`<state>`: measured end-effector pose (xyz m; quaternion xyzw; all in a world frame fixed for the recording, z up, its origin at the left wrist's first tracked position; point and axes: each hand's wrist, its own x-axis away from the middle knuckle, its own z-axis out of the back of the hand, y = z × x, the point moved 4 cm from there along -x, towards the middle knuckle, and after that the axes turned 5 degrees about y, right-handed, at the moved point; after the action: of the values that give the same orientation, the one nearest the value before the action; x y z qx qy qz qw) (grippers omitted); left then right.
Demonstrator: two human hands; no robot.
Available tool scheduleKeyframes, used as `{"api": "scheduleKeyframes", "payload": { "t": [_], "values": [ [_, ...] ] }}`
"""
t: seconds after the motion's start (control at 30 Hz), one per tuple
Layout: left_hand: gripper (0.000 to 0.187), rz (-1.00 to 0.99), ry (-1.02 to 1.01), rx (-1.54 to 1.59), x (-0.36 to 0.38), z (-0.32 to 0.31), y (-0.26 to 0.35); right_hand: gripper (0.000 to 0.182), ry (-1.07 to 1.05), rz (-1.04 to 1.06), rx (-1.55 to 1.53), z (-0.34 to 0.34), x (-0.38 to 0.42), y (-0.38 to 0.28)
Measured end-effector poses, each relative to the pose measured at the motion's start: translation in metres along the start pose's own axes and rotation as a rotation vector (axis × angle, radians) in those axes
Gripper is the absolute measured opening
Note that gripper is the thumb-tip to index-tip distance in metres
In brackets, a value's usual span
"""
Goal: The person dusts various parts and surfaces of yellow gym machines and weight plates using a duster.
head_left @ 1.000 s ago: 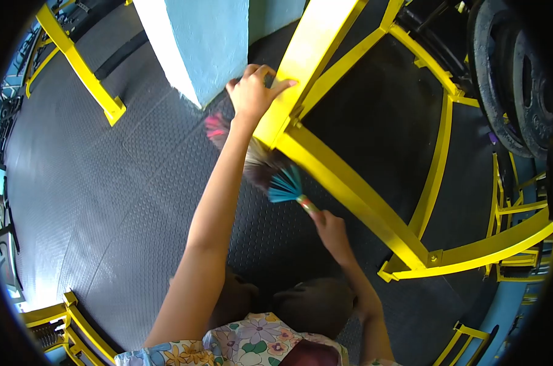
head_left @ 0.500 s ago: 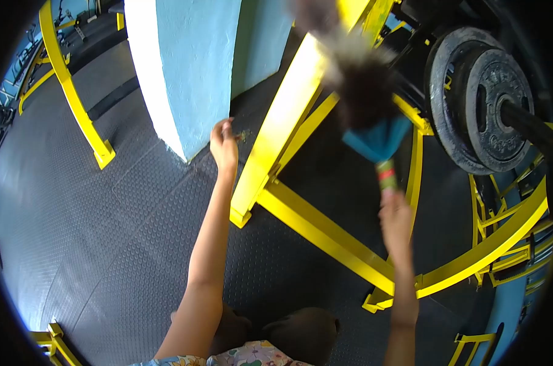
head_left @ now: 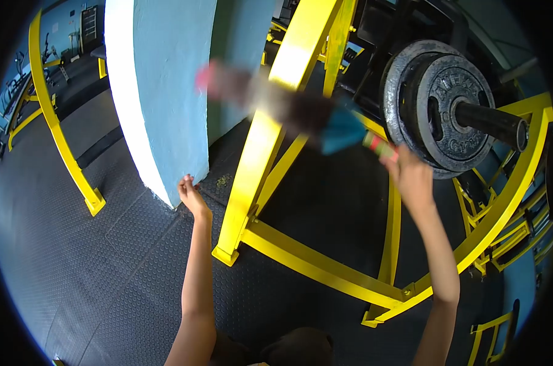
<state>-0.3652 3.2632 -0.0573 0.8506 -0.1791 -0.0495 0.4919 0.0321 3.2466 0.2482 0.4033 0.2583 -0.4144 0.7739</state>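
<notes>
My right hand (head_left: 410,180) is closed around the green-and-red handle (head_left: 379,146) of a feather duster. The duster (head_left: 298,110) points up and to the left, its blue collar (head_left: 343,129) nearest the hand. Dark, pale and reddish feathers, smeared by motion, pass in front of a yellow steel upright (head_left: 258,143) and the blue pillar. My left hand (head_left: 192,194) is raised beside the lower edge of the blue pillar (head_left: 173,79), its fingers curled together with nothing showing in them.
Weight plates (head_left: 453,110) sit on a bar sleeve (head_left: 493,125) at the right, just beyond my right hand. Yellow frame beams (head_left: 319,265) run low across the black rubber floor (head_left: 130,268). Another curved yellow frame (head_left: 57,122) stands at the left.
My right hand has risen, and the duster has swung from upright to leaning left across the yellow upright. My left hand sits lower and further left in view. The camera view has shifted too.
</notes>
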Motion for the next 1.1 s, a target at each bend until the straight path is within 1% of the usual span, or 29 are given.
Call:
{"api": "scheduleKeyframes", "payload": {
  "t": [0.03,0.07,0.13,0.2,0.23,0.27,0.3,0.33,0.37,0.4,0.43,0.47,0.5,0.53,0.57,0.6,0.63,0.67,0.7,0.73,0.77,0.8,0.83,0.87,0.93,0.97,1.0,1.07,1.1],
  "values": [
    [0.03,0.038,-0.05,-0.015,0.017,-0.008,0.01,0.036,0.091,-0.068,0.075,0.011,-0.023,0.006],
    [0.03,0.038,-0.055,-0.012,0.027,-0.015,0.009,0.035,0.153,-0.145,0.071,0.019,-0.042,0.009],
    [0.029,-0.145,-0.314,-0.085,0.047,-0.034,0.014,0.035,0.21,-0.295,0.011,0.024,-0.064,0.009],
    [0.032,-0.312,-0.42,-0.265,0.074,-0.046,0.035,0.036,0.181,-0.371,-0.183,0.02,-0.061,-0.002],
    [0.036,-0.351,-0.474,-0.281,0.08,-0.051,0.036,0.037,0.182,-0.355,-0.215,0.004,-0.046,-0.006],
    [0.044,-0.438,-0.558,-0.375,0.086,-0.055,0.037,0.037,0.146,-0.325,-0.29,-0.005,-0.025,-0.017],
    [0.049,-0.619,-0.582,-0.492,0.093,-0.057,0.045,0.039,0.032,-0.313,-0.27,-0.01,-0.003,-0.03],
    [0.055,-0.802,-0.599,-0.606,0.101,-0.058,0.055,0.043,-0.125,-0.366,-0.282,-0.03,0.033,-0.037],
    [0.063,-0.755,-0.642,-0.64,0.104,-0.058,0.057,0.046,-0.178,-0.263,-0.229,-0.031,0.064,-0.051],
    [0.063,-0.765,-0.636,-0.633,0.099,-0.055,0.048,0.047,-0.243,-0.18,-0.141,-0.034,0.095,-0.062],
    [0.063,-0.787,-0.65,-0.665,0.091,-0.052,0.029,0.045,-0.212,-0.107,-0.117,-0.036,0.126,-0.07],
    [0.063,-0.82,-0.664,-0.696,0.084,-0.05,0.021,0.042,-0.282,-0.097,-0.108,-0.033,0.151,-0.076],
    [0.064,-0.89,-0.716,-0.608,0.091,-0.049,0.031,0.04,-0.35,-0.073,-0.151,-0.024,0.169,-0.078],
    [0.065,-1.042,-0.64,-0.772,0.082,-0.043,0.006,0.038,-0.355,-0.124,-0.25,-0.022,0.191,-0.073],
    [0.066,-0.975,-0.642,-0.772,0.085,-0.043,0.015,0.035,-0.33,-0.223,-0.36,-0.005,0.194,-0.067],
    [0.066,-0.907,-0.645,-0.773,0.092,-0.046,0.025,0.034,-0.41,-0.347,-0.412,0.018,0.187,-0.056],
    [0.065,-0.838,-0.678,-0.769,0.091,-0.047,0.025,0.034,-0.381,-0.486,-0.469,0.05,0.173,-0.045],
    [0.064,-0.768,-0.713,-0.767,0.091,-0.048,0.025,0.034,-0.305,-0.506,-0.43,0.084,0.159,-0.037],
    [0.058,-0.824,-0.674,-0.727,0.093,-0.049,0.029,0.033,-0.172,-0.453,-0.444,0.113,0.147,-0.03],
    [0.053,-0.88,-0.637,-0.692,0.095,-0.05,0.035,0.034,-0.114,-0.463,-0.425,0.145,0.129,-0.029],
    [0.054,-0.889,-0.629,-0.659,0.099,-0.052,0.042,0.035,-0.194,-0.471,-0.347,0.172,0.115,-0.028],
    [0.055,-0.897,-0.621,-0.626,0.104,-0.053,0.048,0.041,-0.155,-0.464,-0.277,0.191,0.1,-0.034],
    [0.053,-0.928,-0.623,-0.639,0.104,-0.053,0.045,0.043,-0.164,-0.412,-0.165,0.208,0.086,-0.042],
    [0.051,-0.947,-0.633,-0.684,0.106,-0.053,0.046,0.04,-0.192,-0.305,-0.077,0.218,0.067,-0.05],
    [0.052,-0.944,-0.599,-0.673,0.105,-0.053,0.035,0.028,-0.213,-0.067,-0.047,0.223,0.031,-0.062],
    [0.06,-0.937,-0.618,-0.721,0.107,-0.052,0.038,0.024,-0.222,0.001,0.007,0.222,0.016,-0.067],
    [0.06,-0.948,-0.629,-0.721,0.107,-0.051,0.043,0.02,-0.233,0.068,0.065,0.219,0.003,-0.071],
    [0.068,-0.897,-0.683,-0.723,0.109,-0.05,0.046,0.027,-0.149,0.146,0.092,0.216,-0.02,-0.071],
    [0.076,-0.907,-0.702,-0.735,0.108,-0.051,0.046,0.024,-0.076,0.189,0.079,0.214,-0.031,-0.072]
  ]
}}
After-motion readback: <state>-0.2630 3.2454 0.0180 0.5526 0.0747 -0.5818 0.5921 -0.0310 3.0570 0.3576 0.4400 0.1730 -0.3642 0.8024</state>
